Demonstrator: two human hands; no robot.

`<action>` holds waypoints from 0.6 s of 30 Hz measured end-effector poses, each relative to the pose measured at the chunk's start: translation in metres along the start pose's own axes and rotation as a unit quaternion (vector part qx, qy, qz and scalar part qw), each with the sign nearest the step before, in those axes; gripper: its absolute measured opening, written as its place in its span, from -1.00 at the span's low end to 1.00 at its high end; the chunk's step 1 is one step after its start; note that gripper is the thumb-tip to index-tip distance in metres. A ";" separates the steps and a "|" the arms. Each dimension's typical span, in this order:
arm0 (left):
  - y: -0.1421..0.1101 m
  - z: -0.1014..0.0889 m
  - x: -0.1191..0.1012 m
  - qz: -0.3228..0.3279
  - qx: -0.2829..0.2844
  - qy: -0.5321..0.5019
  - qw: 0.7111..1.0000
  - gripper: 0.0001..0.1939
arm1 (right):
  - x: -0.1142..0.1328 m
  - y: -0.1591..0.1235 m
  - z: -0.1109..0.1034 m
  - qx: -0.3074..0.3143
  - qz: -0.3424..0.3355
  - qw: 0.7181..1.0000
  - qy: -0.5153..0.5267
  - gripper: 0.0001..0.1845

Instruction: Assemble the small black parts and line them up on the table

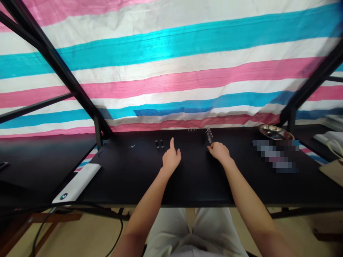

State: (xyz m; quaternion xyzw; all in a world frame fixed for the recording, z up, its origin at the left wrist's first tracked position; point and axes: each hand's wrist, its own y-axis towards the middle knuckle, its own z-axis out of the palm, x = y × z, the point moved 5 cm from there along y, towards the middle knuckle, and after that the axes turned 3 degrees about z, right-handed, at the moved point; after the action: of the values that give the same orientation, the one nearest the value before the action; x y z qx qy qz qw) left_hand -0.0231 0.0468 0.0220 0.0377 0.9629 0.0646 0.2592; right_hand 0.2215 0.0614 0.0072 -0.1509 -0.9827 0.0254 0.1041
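Note:
My left hand [171,159] is over the middle of the black table [193,178], index finger stretched forward, thumb apart, nothing held. To its left are two small black cylinders [159,144] with light ends. My right hand [221,152] is closed, thumb and fingertips pinched together at the near end of a strip of small clear round pieces [209,135]. Whether the pinch grips this strip or something smaller, I cannot tell. Several tiny pin-like pieces [192,130] line up at the table's back edge.
A shiny metal dish [276,132] is at the back right, behind a blurred patch [277,157]. On the left lies a long white device [77,184], with a black cable [102,206] along the front edge. A thin white scrap [132,146] lies left of the cylinders. Black posts [80,94] flank the table.

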 end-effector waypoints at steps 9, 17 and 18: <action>0.019 -0.028 0.041 -0.097 -0.096 -0.062 0.989 -0.26 | 0.026 -0.013 -0.002 -0.054 -0.147 0.986 0.063 -0.67; 0.030 -0.016 0.054 -0.091 -0.125 -0.077 0.985 -0.63 | 0.038 -0.019 0.002 -0.062 -0.240 0.962 0.117 -0.70; 0.032 -0.014 0.055 -0.086 -0.127 -0.073 0.985 -0.68 | 0.039 -0.019 0.001 -0.064 -0.244 0.960 0.120 -0.69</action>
State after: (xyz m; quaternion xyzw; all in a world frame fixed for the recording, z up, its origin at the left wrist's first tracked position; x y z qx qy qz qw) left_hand -0.0765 0.0823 0.0117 -0.0736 0.9249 0.1613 0.3364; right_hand 0.1793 0.0550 0.0151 0.0850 -0.9696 -0.0816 0.2144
